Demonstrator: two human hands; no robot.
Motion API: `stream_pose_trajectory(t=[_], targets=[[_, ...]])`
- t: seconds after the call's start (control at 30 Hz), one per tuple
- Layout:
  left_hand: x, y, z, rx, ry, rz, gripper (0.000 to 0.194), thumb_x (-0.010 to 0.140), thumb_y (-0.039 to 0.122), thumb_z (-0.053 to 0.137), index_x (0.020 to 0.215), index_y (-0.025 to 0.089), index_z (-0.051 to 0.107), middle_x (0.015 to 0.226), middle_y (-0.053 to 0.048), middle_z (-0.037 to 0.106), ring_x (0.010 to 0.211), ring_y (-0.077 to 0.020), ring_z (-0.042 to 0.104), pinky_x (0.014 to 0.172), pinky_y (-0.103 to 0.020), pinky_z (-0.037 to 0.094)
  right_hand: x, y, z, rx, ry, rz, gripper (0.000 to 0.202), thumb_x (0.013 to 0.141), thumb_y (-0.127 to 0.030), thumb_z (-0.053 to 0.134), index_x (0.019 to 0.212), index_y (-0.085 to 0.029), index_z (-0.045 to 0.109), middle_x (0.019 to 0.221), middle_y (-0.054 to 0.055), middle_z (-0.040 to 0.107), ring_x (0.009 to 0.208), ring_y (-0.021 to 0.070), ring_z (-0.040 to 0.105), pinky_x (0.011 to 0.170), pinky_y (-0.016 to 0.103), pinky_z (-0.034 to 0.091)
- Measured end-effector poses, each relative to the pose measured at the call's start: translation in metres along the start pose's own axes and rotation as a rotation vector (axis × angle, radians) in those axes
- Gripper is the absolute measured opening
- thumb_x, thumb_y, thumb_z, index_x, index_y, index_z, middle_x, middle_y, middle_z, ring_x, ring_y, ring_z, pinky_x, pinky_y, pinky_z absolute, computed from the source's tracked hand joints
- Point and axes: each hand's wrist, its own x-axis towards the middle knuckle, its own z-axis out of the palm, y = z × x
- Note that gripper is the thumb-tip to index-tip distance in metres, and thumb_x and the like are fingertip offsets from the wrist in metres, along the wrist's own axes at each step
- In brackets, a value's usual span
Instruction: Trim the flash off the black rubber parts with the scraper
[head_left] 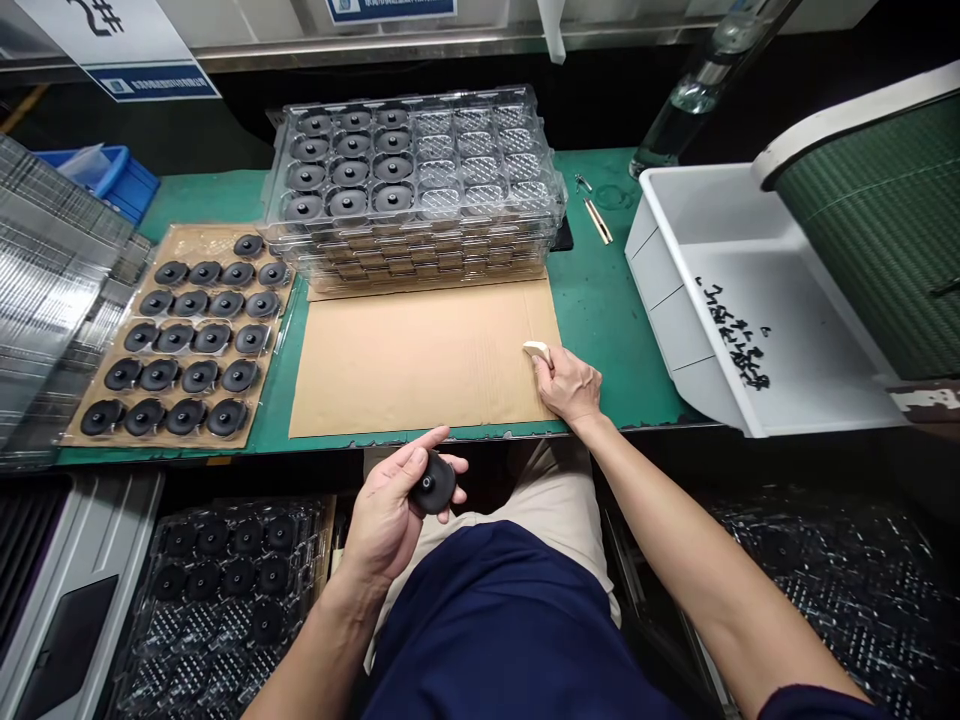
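Observation:
My left hand [390, 505] holds a round black part [435, 484] with a raised centre hub, near the table's front edge above my lap. Thumb and fingers grip its rim. Closed around a small cream-coloured pad [537, 350], my right hand [571, 385] rests at the right side of a brown cardboard sheet [420, 360]. Most of the pad is hidden in the fist. Behind the sheet stands a stack of clear plastic trays [420, 240]; the top one has black parts in its left half and bare pockets on the right. A second tray [199, 350] of black parts lies at left.
A grey-white bin [690, 300] and a green conveyor belt [877, 220] stand at right. Tweezers [598, 220] lie by the stack. Stacked clear trays [52, 300] and a blue box [124, 185] are at left. Another tray [217, 600] sits below the table edge.

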Motion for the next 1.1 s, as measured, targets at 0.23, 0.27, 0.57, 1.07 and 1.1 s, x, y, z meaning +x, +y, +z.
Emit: stream_pose_trajectory(t=[0.23,0.27,0.57,1.07,1.1], targets=[[0.0010,0.0001,-0.0008,-0.046,0.030,0.007,0.061,0.088,0.024,0.073,0.144,0.009,0.056,0.107,-0.020,0.078,0.075,-0.0265,0.076,0.053,-0.030,0.058,-0.0005,0.0006,0.0011,-0.007,0.004,-0.003,0.029,0.101,-0.041,0.051,0.087,-0.019,0.064,0.086,0.006,0.066,0.067,0.0147,0.047,0.061,0.030,0.015],[0.0012,0.0006,-0.0004,-0.049,0.036,0.014,0.063,0.088,0.023,0.072,0.147,0.009,0.054,0.111,-0.021,0.077,0.079,-0.0276,0.077,0.057,-0.032,0.060,-0.0006,0.0006,0.0010,-0.009,0.004,-0.003,0.029,0.101,-0.041,0.051,0.087,-0.019,0.064,0.086,0.006,0.066,0.067,0.0148,0.047,0.061,0.030,0.015],[0.0016,0.0022,0.0007,-0.047,0.031,0.010,0.070,0.086,0.016,0.068,0.153,0.012,0.047,0.123,-0.022,0.075,0.094,-0.0308,0.078,0.071,-0.036,0.065,0.0002,-0.0002,0.0005,-0.019,-0.001,-0.001,0.030,0.101,-0.041,0.051,0.086,-0.018,0.063,0.085,0.006,0.065,0.066,0.0150,0.046,0.061,0.030,0.014],[0.0014,0.0008,-0.0007,-0.067,-0.001,-0.022,0.054,0.087,0.015,0.069,0.140,0.011,0.059,0.123,-0.021,0.074,0.093,-0.0309,0.078,0.073,-0.036,0.066,-0.0001,-0.0004,0.0006,-0.020,0.003,0.000,0.027,0.100,-0.041,0.053,0.089,-0.018,0.064,0.085,0.006,0.066,0.066,0.0149,0.047,0.061,0.030,0.015],[0.0015,0.0008,-0.0010,-0.068,-0.001,-0.021,0.053,0.087,0.015,0.069,0.139,0.011,0.059,0.123,-0.021,0.074,0.093,-0.0310,0.078,0.072,-0.036,0.066,-0.0002,-0.0001,0.0011,-0.019,0.005,-0.001,0.027,0.100,-0.041,0.053,0.089,-0.019,0.064,0.085,0.006,0.066,0.066,0.0148,0.047,0.061,0.030,0.015]])
